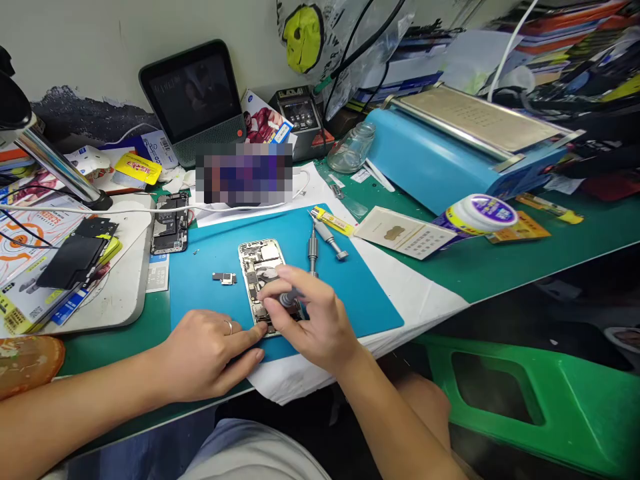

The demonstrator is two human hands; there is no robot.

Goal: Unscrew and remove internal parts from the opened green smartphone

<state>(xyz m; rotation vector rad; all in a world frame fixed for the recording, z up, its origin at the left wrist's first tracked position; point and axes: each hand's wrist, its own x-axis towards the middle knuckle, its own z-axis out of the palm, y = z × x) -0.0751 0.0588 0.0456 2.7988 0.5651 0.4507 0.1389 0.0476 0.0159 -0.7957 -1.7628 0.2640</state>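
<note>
An opened phone (254, 275) lies on the blue mat (207, 243), its circuit board and inner parts bare. My right hand (320, 317) is closed on a grey-handled screwdriver (289, 298) over the lower half of the phone; the tip is hidden by my fingers. With the index finger stretched out, my left hand (210, 353) touches the phone's lower left edge and holds nothing. Left of the phone rests a small metal-and-black part (225, 278). Two more screwdrivers, one upright-looking (313, 250) and one slanted (330, 239), lie to the phone's right.
Another phone part (170, 223) lies beyond the mat's left corner. A smart display (193, 97) stands against the wall. At the right are a blue machine (435, 157), a glass jar (353, 148), a white tub (477, 215) and a card (404, 232). A green stool (565, 393) stands below the table.
</note>
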